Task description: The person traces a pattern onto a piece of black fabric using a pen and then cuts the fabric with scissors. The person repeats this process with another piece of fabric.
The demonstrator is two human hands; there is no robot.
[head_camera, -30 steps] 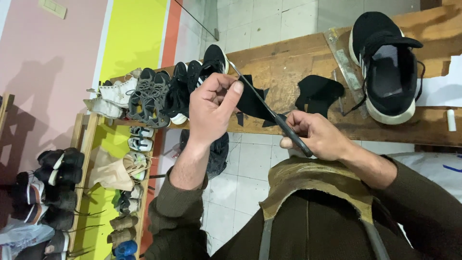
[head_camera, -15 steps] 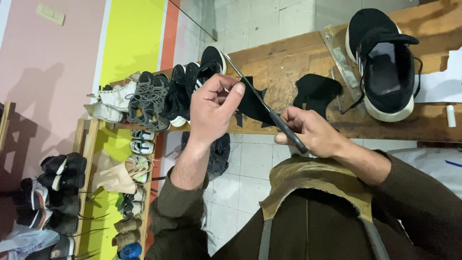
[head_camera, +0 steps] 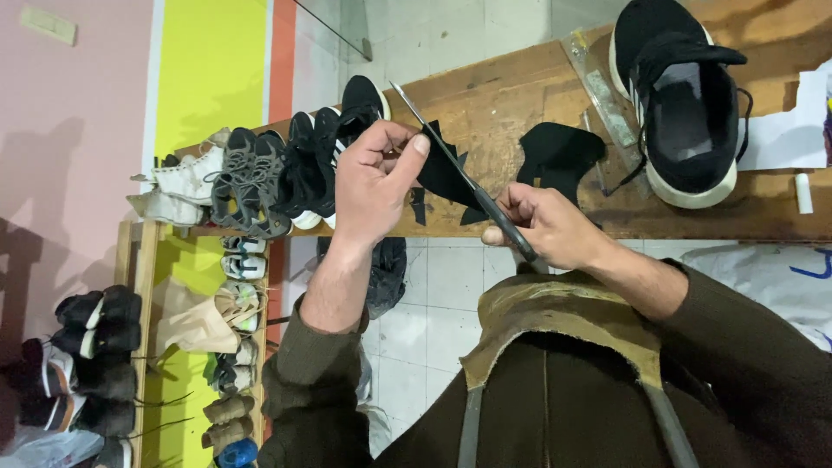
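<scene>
My left hand (head_camera: 374, 182) pinches a piece of black fabric (head_camera: 444, 178) between thumb and fingers, held up over the wooden bench (head_camera: 511, 95). My right hand (head_camera: 544, 227) grips the handles of long scissors (head_camera: 451, 160), whose blades run up and left across the fabric. A second black fabric piece (head_camera: 555, 156) lies on the bench just beyond my right hand. A small black scrap (head_camera: 418, 206) sits near the bench's front edge.
A black sneaker with white sole (head_camera: 685, 104) stands on the bench at right, beside a clear ruler (head_camera: 600, 91) and white paper (head_camera: 789, 121). Several shoes (head_camera: 269, 173) line the bench's left end. A shoe rack (head_camera: 130, 347) stands lower left. I wear a brown leather apron (head_camera: 563, 347).
My hands, fabric and scissors keep almost the same pose; the whole view has shifted slightly, with the left thumb now pressed onto the fabric near the blade.
</scene>
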